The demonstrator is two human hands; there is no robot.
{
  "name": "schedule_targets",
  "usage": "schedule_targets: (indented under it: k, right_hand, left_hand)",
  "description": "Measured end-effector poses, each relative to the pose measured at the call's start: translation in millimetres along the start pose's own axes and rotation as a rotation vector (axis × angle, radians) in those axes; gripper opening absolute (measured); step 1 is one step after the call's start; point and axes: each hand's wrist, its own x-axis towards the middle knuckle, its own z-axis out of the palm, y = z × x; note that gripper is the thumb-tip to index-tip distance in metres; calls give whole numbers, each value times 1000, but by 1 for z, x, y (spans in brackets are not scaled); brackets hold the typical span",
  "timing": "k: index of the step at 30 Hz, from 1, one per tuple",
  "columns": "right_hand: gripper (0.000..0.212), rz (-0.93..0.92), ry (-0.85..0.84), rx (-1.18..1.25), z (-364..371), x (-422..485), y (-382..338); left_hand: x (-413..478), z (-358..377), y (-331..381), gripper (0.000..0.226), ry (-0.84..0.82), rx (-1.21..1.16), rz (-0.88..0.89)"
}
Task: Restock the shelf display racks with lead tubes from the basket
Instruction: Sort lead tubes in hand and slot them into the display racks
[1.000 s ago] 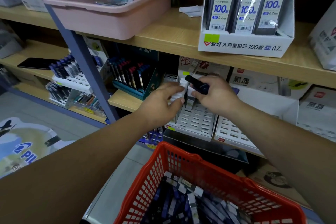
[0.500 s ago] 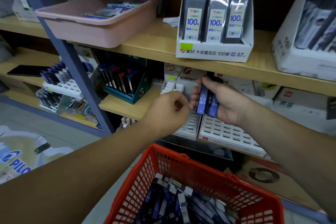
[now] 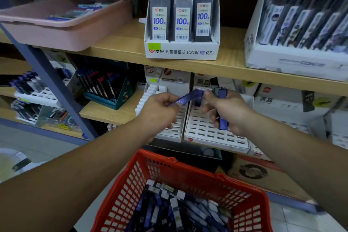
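A red basket [image 3: 188,170] at the bottom holds several blue and white lead tubes [image 3: 180,211]. Two white slotted display racks sit on the lower shelf: the left rack [image 3: 175,126] and the right rack [image 3: 212,133], with most slots bare. My left hand [image 3: 160,111] pinches one blue lead tube [image 3: 185,98], which lies slanted above the racks. My right hand [image 3: 226,111] grips a few more blue tubes [image 3: 223,109], held upright over the right rack.
The upper wooden shelf [image 3: 122,47] carries a pink tray [image 3: 62,24], a white box of 100-lead packs [image 3: 181,20] and a pen display [image 3: 301,24]. Left of the racks stand a teal pen box [image 3: 107,90] and a blue shelf post [image 3: 54,88].
My left hand has drawn one blue tube out of the bundle in my right hand and now holds it slanted. The view has tilted up, showing more of the upper shelf.
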Motion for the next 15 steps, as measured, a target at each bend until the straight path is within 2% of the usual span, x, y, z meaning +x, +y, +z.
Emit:
schedule_targets:
  k: [4, 8, 12, 15]
  right_hand:
    - [17, -73, 39, -147, -24, 3, 0]
    - [15, 17, -54, -175, -34, 6, 2]
    - [7, 203, -219, -56, -41, 10, 2]
    - [7, 208, -207, -31, -44, 16, 9]
  left_hand:
    - [10, -11, -6, 9, -18, 369, 214]
    - [22, -5, 3, 11, 70, 331, 287]
    - [31, 8, 7, 10, 33, 429, 390]
    - [43, 16, 2, 17, 74, 506, 441]
